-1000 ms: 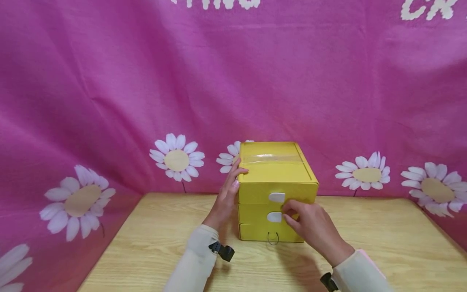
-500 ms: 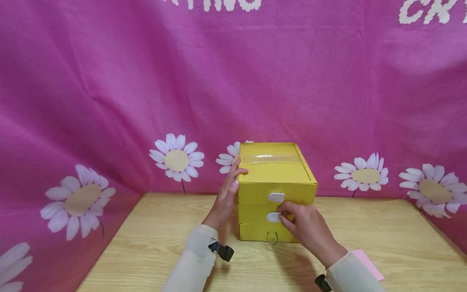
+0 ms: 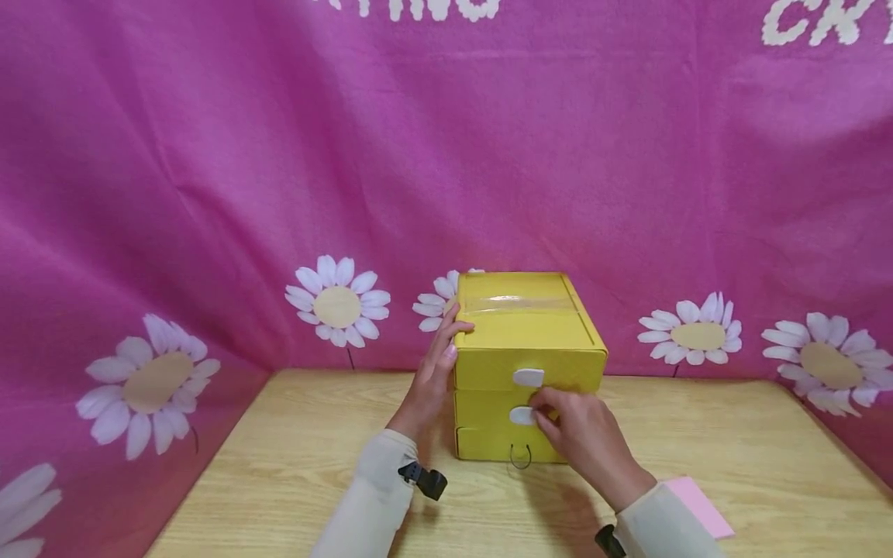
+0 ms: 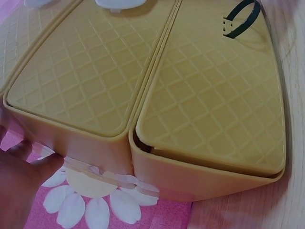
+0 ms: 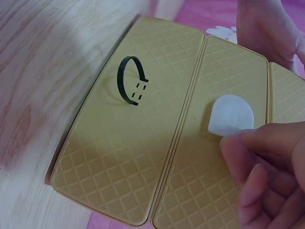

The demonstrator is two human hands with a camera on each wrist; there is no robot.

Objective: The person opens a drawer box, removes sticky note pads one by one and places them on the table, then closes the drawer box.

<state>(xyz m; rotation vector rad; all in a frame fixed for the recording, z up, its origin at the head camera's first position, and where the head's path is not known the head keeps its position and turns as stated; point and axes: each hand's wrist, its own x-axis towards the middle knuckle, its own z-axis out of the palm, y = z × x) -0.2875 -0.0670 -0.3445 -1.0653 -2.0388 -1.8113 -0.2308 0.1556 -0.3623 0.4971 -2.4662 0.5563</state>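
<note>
A yellow plastic drawer box (image 3: 516,325) with three stacked drawers stands on the table. White rounded pull tabs mark the top and middle drawers, and a dark loop handle (image 3: 520,457) hangs on the bottom one. My right hand (image 3: 593,434) pinches the edge of the middle drawer's white tab (image 5: 232,114) between thumb and forefinger, the other fingers curled below. On the box's left side rests my left hand (image 3: 429,384), fingers extended and one tip over the top edge. All the drawers look closed in the head view. Diamond-patterned drawer fronts (image 4: 81,71) show in the left wrist view.
Beside my right sleeve a pink paper slip (image 3: 701,508) lies on the wooden table (image 3: 293,480). Behind the box hangs a magenta cloth (image 3: 544,155) printed with white daisies. Clear tape (image 3: 519,303) runs across the box top.
My right hand has shifted slightly left onto the middle drawer's white tab. Its sleeve has moved off the pink slip, showing more of it. The left hand stays put.
</note>
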